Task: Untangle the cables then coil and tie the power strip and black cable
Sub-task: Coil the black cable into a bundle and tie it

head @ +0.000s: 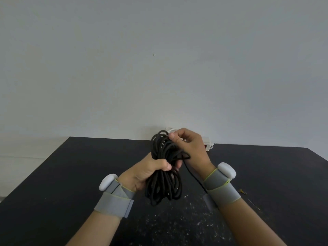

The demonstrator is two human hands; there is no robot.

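A black cable hangs as a long coil of several loops above the middle of the black table. My left hand grips the coil around its waist, thumb across the front. My right hand holds the upper loops with curled fingers, and a loose strand of the cable runs from it down past my right wrist. The white power strip lies at the table's far edge by the wall, mostly hidden behind my right hand.
A pale wall rises straight behind the table. Small white specks dot the tabletop near me. A tiny yellowish object lies right of my right wrist. Both wrists wear grey straps with white sensors.
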